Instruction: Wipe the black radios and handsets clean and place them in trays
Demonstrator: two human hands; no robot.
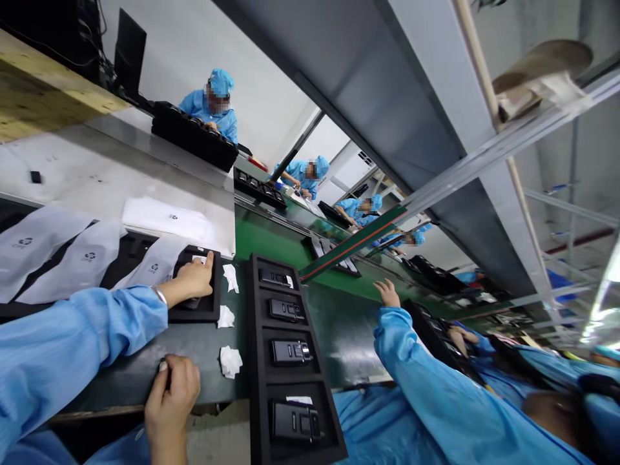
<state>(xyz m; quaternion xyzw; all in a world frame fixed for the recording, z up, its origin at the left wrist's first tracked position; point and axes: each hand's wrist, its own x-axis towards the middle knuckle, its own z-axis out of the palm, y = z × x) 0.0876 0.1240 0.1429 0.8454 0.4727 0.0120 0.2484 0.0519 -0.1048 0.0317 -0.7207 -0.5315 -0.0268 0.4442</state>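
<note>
My left hand (pixel 194 279), with a bracelet at the wrist, reaches over the end compartment of a black foam tray (pixel 216 305). One finger extends to the tray's far rim; the others curl down, their tips hidden. Part of a dark device (pixel 190 303) shows beneath the hand. Printed white translucent sleeves (pixel 154 266) lie across the other compartments. Near the table's front edge, my right hand (pixel 173 395) is closed, thumb against curled fingers; whether a small pale spot there is a nail or an object is unclear.
Crumpled white papers (pixel 230 361) lie on the green table between the trays. A second black tray (pixel 259 387) holds several black devices (pixel 293 352). A co-worker's hand (pixel 387 292) extends from the right. More white sleeves (pixel 165 218) are stacked behind. Several people in blue work farther off.
</note>
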